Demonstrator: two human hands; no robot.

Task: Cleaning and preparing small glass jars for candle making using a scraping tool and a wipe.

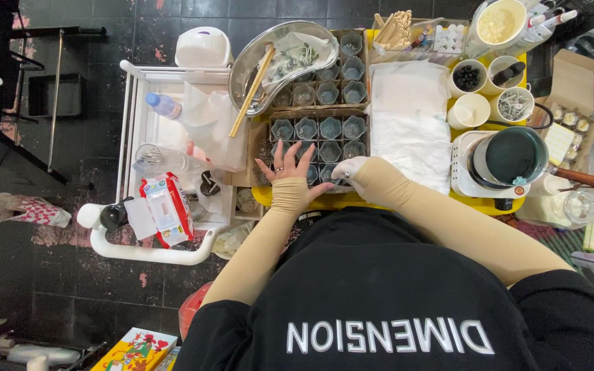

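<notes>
My left hand (284, 165) is spread open, palm down, with a ring on one finger. It hovers over the near left corner of a cardboard tray (269, 137) that holds several small grey-blue cups (330, 128). My right hand (347, 167) wears a white glove and is curled around a small cup (329, 174) in the tray's near row. Beige sleeves cover both forearms. A second tray of the same cups (352, 69) lies just behind the first.
A metal kidney basin (245, 65) with chopsticks and herbs overlaps the far tray. White cloth (407, 117) lies to the right, then white cups and a black pot on a heater (513, 156). A white trolley (128, 137) on the left carries bottles and a wipes pack (166, 206).
</notes>
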